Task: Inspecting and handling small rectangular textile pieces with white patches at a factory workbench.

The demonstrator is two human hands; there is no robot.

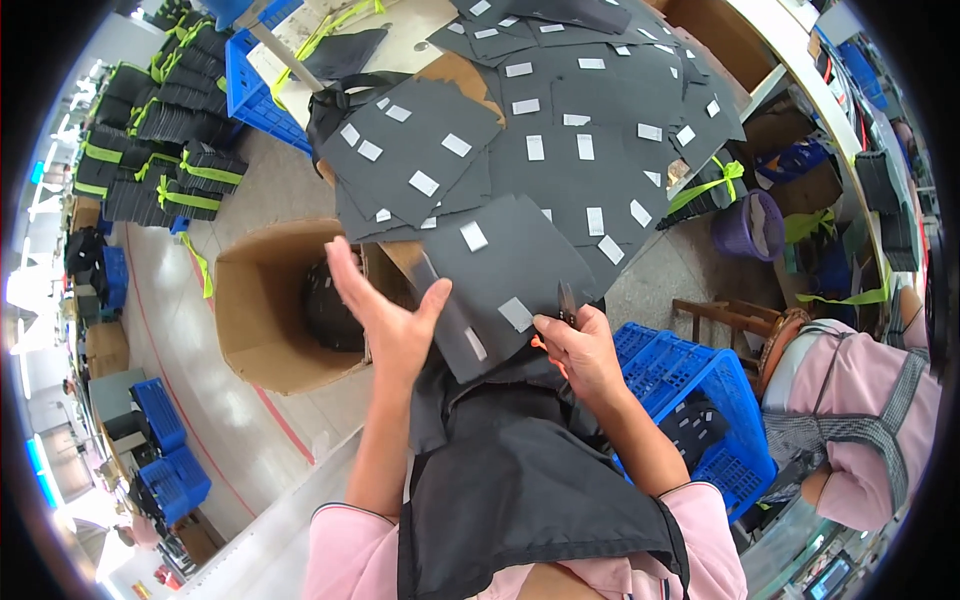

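Observation:
My left hand (385, 318) is raised beside the near left edge of the dark panels, fingers spread and thumb apart, holding nothing. In my right hand (582, 352) is a pair of scissors (567, 298) with orange handles and dark blades pointing away from me. Under the scissors lies a dark grey panel (510, 250) with small white labels, at the near edge of the table. A narrow dark strip (455, 318) with a white label runs along that panel's left side, close to my left thumb. Whether it is separate or a folded edge I cannot tell.
More labelled dark panels (620, 110) overlap across the table. A cardboard box (250, 300) with something black inside stands at left. At right are a blue crate (740, 400), a purple bin (735, 235) and a person in pink (850, 400). Bundled dark stacks (130, 170) stand far left.

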